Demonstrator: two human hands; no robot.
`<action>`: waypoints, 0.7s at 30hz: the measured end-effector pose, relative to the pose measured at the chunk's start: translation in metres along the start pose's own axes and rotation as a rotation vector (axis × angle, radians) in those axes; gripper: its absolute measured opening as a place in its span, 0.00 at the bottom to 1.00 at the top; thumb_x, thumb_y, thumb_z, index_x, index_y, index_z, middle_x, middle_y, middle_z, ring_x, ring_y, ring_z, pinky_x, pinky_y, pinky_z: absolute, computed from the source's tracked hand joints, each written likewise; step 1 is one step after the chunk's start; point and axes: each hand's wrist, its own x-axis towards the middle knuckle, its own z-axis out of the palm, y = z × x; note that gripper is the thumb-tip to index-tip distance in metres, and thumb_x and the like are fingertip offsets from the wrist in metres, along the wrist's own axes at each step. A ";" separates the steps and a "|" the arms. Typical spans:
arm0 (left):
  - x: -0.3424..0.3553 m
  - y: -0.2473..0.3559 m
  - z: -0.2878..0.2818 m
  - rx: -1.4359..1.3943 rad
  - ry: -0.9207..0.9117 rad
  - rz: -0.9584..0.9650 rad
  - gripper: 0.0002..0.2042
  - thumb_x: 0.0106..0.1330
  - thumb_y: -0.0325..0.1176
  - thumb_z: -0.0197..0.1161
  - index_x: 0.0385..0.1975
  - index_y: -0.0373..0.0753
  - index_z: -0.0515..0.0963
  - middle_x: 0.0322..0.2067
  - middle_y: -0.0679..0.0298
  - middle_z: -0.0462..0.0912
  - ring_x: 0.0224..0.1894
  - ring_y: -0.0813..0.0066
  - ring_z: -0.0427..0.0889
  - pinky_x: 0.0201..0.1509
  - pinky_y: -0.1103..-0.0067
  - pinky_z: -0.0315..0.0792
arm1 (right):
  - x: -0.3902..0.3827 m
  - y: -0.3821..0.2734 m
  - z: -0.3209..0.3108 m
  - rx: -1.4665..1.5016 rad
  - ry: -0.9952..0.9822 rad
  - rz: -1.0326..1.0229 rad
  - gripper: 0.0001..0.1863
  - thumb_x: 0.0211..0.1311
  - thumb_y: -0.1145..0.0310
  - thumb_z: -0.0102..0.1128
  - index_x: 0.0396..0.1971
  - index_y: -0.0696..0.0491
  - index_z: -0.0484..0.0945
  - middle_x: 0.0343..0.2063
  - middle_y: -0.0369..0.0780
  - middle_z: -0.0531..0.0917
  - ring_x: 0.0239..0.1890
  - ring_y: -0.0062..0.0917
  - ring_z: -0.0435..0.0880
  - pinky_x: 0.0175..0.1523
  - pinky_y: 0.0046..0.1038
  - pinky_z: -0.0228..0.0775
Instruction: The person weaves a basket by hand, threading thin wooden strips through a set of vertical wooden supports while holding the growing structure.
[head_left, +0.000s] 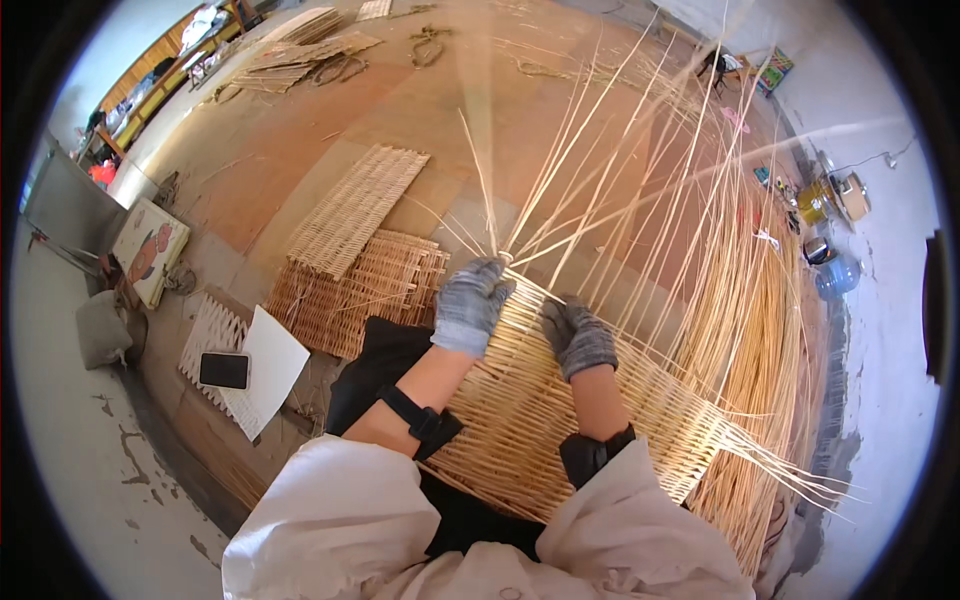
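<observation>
Presumably to steady the weave, the left hand [470,305] has its fingers closed on the far-left corner of the mat [530,400], while the right hand [580,338] bends its fingers together over the far edge, gripping or merely pressing, I cannot tell. The mat slants over a black cloth [480,525], likely for reach, its loose canes [516,236] fanning outward; spare canes [755,340] lie handy on the right, panels [365,210] to the left, probably out of the way.

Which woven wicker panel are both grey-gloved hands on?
The pale yellow rectangular wicker panel before the person: the left hand is at its far corner, the right hand on its far edge. The brownish woven panels to its left lie untouched.
</observation>
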 end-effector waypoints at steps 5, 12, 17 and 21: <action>0.010 -0.005 -0.020 0.360 -0.023 0.548 0.10 0.47 0.27 0.63 0.30 0.33 0.76 0.34 0.56 0.74 0.37 0.63 0.74 0.42 0.74 0.70 | 0.007 -0.023 -0.007 -0.222 0.021 0.045 0.10 0.53 0.71 0.53 0.34 0.59 0.73 0.27 0.44 0.79 0.31 0.28 0.79 0.31 0.25 0.75; 0.007 0.023 0.018 0.529 -0.127 0.337 0.19 0.39 0.42 0.68 0.31 0.39 0.77 0.30 0.59 0.68 0.38 0.63 0.67 0.41 0.71 0.64 | 0.125 -0.035 0.002 -1.418 0.397 -0.999 0.15 0.48 0.71 0.53 0.38 0.59 0.69 0.32 0.46 0.75 0.34 0.27 0.76 0.42 0.26 0.69; -0.002 0.059 0.005 0.850 -0.250 0.062 0.18 0.44 0.43 0.64 0.37 0.48 0.77 0.40 0.58 0.68 0.45 0.61 0.66 0.51 0.65 0.55 | 0.003 -0.032 -0.087 -0.010 0.133 -0.373 0.15 0.52 0.74 0.51 0.41 0.60 0.67 0.32 0.45 0.75 0.31 0.24 0.76 0.47 0.32 0.72; -0.007 0.080 0.042 0.836 -0.618 0.256 0.29 0.51 0.55 0.55 0.53 0.54 0.64 0.49 0.60 0.67 0.55 0.65 0.61 0.60 0.60 0.43 | 0.011 -0.081 -0.063 -0.894 0.044 -0.362 0.17 0.53 0.72 0.50 0.44 0.59 0.67 0.34 0.43 0.76 0.30 0.22 0.76 0.39 0.26 0.72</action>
